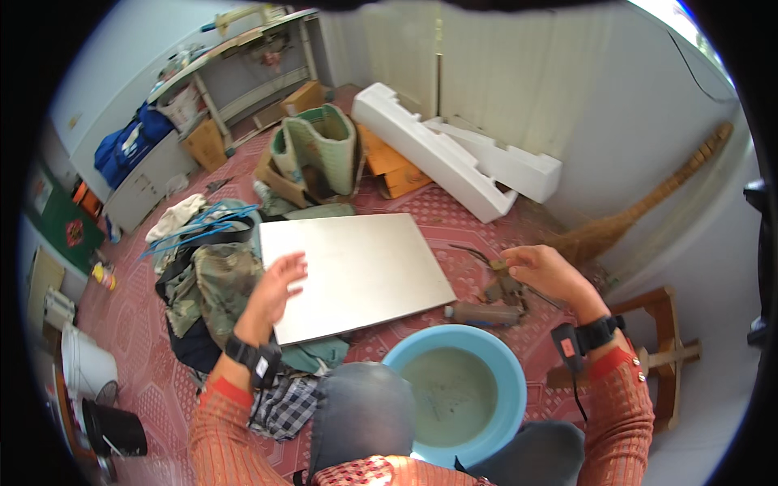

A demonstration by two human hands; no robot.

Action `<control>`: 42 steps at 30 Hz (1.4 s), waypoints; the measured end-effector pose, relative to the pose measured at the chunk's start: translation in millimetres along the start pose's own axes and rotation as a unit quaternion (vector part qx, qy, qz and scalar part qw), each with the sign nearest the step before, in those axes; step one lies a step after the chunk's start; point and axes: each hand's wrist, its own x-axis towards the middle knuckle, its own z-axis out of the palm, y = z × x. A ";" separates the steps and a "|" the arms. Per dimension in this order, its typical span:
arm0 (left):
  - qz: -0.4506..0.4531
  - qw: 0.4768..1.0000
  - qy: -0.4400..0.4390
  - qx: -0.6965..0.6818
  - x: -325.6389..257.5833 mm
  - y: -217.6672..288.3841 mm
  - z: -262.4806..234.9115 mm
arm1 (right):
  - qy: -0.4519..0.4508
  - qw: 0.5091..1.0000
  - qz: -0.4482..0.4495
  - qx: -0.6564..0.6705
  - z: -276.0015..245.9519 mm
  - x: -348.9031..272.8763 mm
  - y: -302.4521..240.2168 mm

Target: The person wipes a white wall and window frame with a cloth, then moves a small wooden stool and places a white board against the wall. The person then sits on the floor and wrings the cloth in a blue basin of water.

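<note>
My left hand (279, 290) is raised over the left edge of a flat white board (356, 271), fingers apart and holding nothing. Whether it touches the board I cannot tell. To the right of the board, my right hand (549, 274) hovers above a small heap of brownish odds and ends (504, 290), its fingers loosely bent with nothing visible in them. The board lies partly on a pile of clothes (220, 283). In front of me, beside my knee, stands a light blue basin (512, 381) of cloudy water. A dusty cylinder (485, 314) lies just beyond its rim.
Blue hangers (207, 227) top the clothes pile. Farther back are a carton with a rolled green mat (324, 150) and long white foam pieces (438, 150). A straw broom (640, 211) leans at the right, near a wooden frame (668, 348). Buckets (87, 360) stand at the left.
</note>
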 end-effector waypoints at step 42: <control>0.070 0.947 -0.045 -0.309 -77.8 76.5 -56.1 | 0.260 0.634 0.168 0.709 66.7 17.6 41.4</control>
